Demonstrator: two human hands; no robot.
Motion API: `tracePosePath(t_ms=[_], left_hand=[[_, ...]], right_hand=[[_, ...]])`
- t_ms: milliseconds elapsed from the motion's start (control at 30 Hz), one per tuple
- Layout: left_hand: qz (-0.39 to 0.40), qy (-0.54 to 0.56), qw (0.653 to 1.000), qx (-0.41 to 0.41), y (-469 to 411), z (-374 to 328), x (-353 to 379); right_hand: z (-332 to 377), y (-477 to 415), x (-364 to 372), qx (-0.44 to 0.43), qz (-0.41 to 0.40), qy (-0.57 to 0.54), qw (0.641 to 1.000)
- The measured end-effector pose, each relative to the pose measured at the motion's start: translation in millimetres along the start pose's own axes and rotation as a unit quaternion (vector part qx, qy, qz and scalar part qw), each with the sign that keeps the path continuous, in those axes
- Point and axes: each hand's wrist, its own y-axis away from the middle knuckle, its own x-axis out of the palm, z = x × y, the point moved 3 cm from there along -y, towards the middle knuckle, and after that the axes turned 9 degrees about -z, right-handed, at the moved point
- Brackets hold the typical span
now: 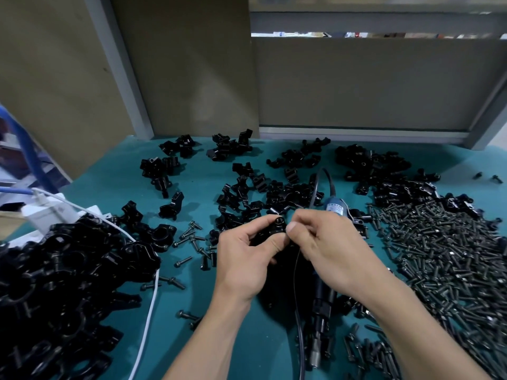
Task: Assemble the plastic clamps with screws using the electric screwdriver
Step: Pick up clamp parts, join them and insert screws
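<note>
Clamp [275, 225]: small black moulded plastic, judged light and stiff. The surface looks smooth, so it is likely to twist in the fingers once torque is applied. It is best taken by the flat body sides, with the bore and screw hole kept clear. Screws are judged small, hard and easily dropped, so they are best pinched at the shank just under the head.

Location: the clamp is held up at centre view between both hands, above the teal mat [104, 185]. The electric screwdriver [323, 300] is laid flat on the mat beneath the wrists and is not touched by either hand.

Left hand [247, 259]: fingers are curled round the clamp, forefinger over the top, thumb on the near side. The round bore is exposed at the top.

Right hand [326, 242]: thumb and forefinger are closed to a tight pinch on the clamp's right edge, and the other fingers are loosely curled. Whether a screw is between the tips cannot be told, since it is hidden.

Stock: the screw pile [452, 256] is just to the right, the clamp heap [55, 283] is to the left, and loose clamps [238, 187] are scattered behind.

Step is judged as a screw being started by hand, with the driver not yet picked up.
</note>
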Motion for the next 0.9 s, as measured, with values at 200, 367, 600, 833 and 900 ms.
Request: tracePosePath(t_ms=[200, 367, 600, 833, 900], left_hand=[[0.005, -0.01, 1.0, 0.006, 1.4, -0.6, 0.8], [0.012, -0.068, 0.997, 0.031, 2.5, -1.8, 0.7], [0.054, -0.076, 0.996, 0.012, -0.2, -1.5, 1.2], [-0.024, 0.124, 0.986, -0.111, -4.9, -3.2, -6.6], [-0.032, 0.164, 0.976, -0.137, -5.0, -3.2, -5.0]], right_hand=[[0.3, 3.8, 7.3, -0.011, -0.053, 0.017, 0.998], [-2.7, 2.2, 5.0, -0.004, -0.064, 0.021, 0.998], [7.0, 1.4, -1.1, 0.019, -0.007, 0.038, 0.999], [-23.9, -6.6, -80.3, 0.179, 0.072, 0.298, 0.935], [-32.3, -0.6, -81.3, 0.212, 0.185, 0.38, 0.881]])
